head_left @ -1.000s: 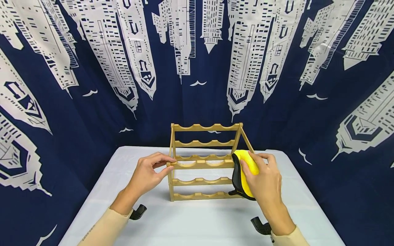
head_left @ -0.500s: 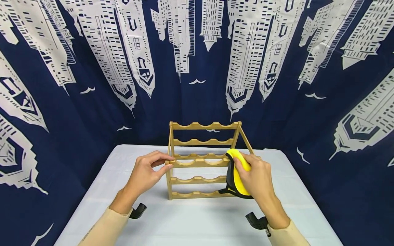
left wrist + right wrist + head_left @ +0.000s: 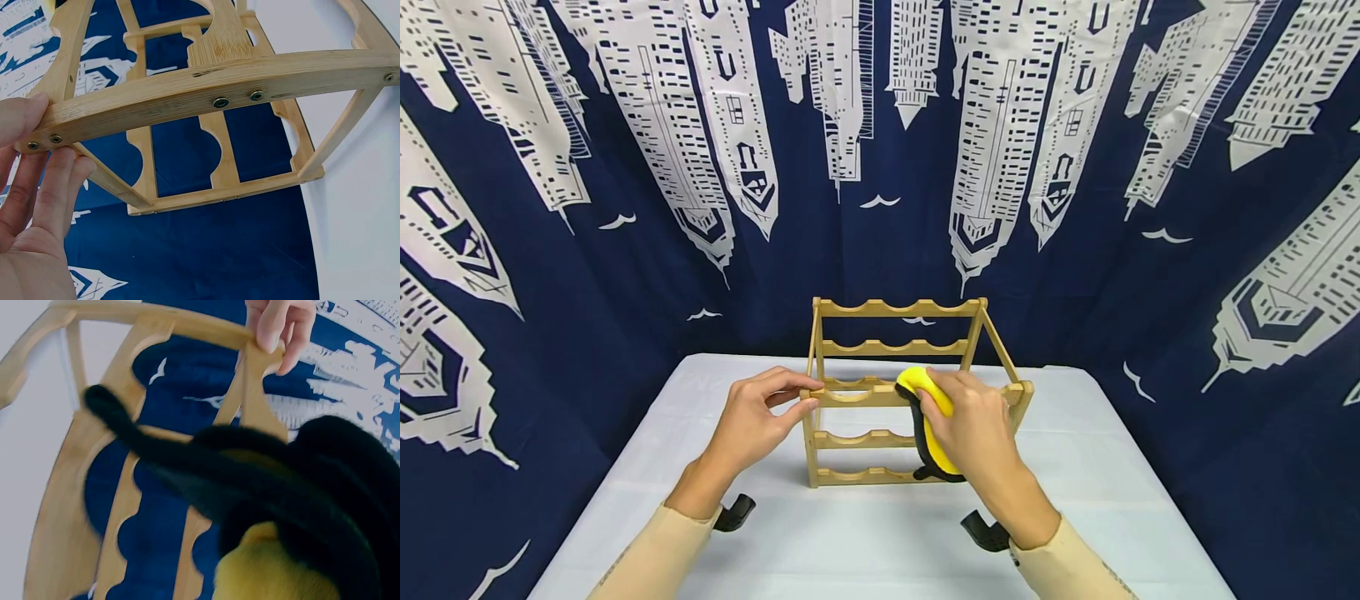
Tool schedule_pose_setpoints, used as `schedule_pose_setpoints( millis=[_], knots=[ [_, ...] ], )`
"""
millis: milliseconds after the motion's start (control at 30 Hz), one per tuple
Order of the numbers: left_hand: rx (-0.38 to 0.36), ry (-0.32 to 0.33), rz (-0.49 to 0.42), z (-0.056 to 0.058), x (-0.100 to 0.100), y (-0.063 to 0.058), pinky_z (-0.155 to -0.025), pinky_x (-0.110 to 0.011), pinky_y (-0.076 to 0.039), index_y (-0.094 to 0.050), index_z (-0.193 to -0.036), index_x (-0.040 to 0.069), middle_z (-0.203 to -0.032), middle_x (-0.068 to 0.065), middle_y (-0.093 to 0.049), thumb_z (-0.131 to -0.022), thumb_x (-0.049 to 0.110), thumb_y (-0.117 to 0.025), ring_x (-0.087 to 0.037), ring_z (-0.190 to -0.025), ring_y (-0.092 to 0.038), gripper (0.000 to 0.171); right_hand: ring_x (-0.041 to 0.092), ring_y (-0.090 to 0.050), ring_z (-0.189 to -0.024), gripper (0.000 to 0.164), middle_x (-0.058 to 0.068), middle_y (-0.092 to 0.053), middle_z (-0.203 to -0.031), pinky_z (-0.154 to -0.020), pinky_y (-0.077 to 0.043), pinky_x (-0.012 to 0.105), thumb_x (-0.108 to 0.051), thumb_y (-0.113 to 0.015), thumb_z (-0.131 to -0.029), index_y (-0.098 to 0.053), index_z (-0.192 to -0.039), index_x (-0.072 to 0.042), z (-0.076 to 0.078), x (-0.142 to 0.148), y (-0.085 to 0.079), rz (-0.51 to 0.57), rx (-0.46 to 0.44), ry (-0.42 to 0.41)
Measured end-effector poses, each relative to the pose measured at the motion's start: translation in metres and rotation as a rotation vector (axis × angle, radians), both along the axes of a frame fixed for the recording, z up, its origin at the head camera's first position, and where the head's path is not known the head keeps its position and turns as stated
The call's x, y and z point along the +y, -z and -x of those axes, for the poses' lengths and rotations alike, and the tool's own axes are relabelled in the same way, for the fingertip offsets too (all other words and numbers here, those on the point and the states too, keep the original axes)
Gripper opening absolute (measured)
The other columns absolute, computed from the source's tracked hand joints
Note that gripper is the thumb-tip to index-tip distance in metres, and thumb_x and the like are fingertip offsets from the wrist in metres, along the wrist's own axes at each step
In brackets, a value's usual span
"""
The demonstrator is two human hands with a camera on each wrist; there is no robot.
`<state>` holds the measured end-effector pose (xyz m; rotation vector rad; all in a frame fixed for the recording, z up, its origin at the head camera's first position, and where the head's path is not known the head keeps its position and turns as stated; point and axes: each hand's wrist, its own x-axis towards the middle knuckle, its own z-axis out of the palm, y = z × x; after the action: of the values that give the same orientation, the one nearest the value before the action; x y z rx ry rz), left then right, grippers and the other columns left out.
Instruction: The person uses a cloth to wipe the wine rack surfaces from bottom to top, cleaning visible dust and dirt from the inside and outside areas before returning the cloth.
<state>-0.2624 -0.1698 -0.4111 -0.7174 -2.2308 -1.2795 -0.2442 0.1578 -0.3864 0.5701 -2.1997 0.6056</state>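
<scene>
A light wooden bottle rack (image 3: 850,398) with scalloped rails stands on the table. My left hand (image 3: 760,417) pinches its front left top corner between thumb and fingers; in the left wrist view the left hand (image 3: 40,181) grips the end of the side bar (image 3: 181,94). A yellow cloth (image 3: 936,408) with a black edge and dark reverse side is bunched in my right hand (image 3: 981,425). That hand holds the cloth against the rack's front top rail, right of its middle. Up close, the cloth's dark edge (image 3: 237,478) hides much of the rack, and the right hand is out of sight there.
The rack stands on a white-covered table (image 3: 865,542). Behind and beside it hangs a navy curtain (image 3: 850,250) printed with white buildings and birds. Black camera mounts (image 3: 736,512) sit at both wrists.
My right hand has slid left along the front top rail with the cloth, from the right end toward the middle. The rack's front right corner now shows. My left hand keeps its place.
</scene>
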Motion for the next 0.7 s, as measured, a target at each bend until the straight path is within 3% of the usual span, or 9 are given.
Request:
schedule_pose_setpoints(
  millis=[233,400,567,700],
  knots=[
    [-0.004,0.029,-0.006,0.001,0.003,0.001,-0.102,-0.022,-0.068,-0.089,-0.118,0.017,-0.114,-0.004,-0.088,-0.097,0.001,-0.095,-0.006,-0.113,-0.083,0.028,0.037,-0.088,-0.090,0.028,0.022,-0.089,-0.109,-0.072,-0.074,0.046,-0.007,-0.093,-0.097,-0.088,-0.121,0.005,0.000,-0.025,-0.005,0.065,-0.088,-0.007],
    [-0.003,0.019,-0.002,-0.002,0.001,0.000,-0.101,-0.022,-0.069,-0.089,-0.119,0.017,-0.115,0.000,-0.087,-0.095,0.001,-0.095,-0.013,-0.113,-0.085,0.029,0.034,-0.088,-0.086,0.028,0.020,-0.090,-0.107,-0.068,-0.073,0.042,-0.006,-0.094,-0.096,-0.088,-0.122,0.004,0.000,-0.033,-0.004,0.130,-0.045,-0.063],
    [-0.011,0.030,-0.005,-0.003,-0.002,0.001,-0.100,-0.022,-0.069,-0.089,-0.121,0.017,-0.118,0.001,-0.087,-0.096,0.002,-0.095,-0.019,-0.113,-0.087,0.030,0.031,-0.088,-0.088,0.029,0.018,-0.090,-0.107,-0.072,-0.074,0.039,-0.006,-0.095,-0.096,-0.089,-0.123,0.002,0.002,-0.042,-0.007,0.123,0.006,-0.126],
    [-0.014,0.042,-0.004,-0.003,-0.005,0.002,-0.099,-0.023,-0.070,-0.088,-0.125,0.016,-0.121,0.000,-0.087,-0.098,0.003,-0.093,-0.019,-0.114,-0.087,0.031,0.029,-0.089,-0.088,0.030,0.017,-0.090,-0.109,-0.073,-0.074,0.038,-0.008,-0.095,-0.096,-0.089,-0.125,0.000,0.003,-0.050,-0.011,0.095,-0.004,-0.168]
  ],
)
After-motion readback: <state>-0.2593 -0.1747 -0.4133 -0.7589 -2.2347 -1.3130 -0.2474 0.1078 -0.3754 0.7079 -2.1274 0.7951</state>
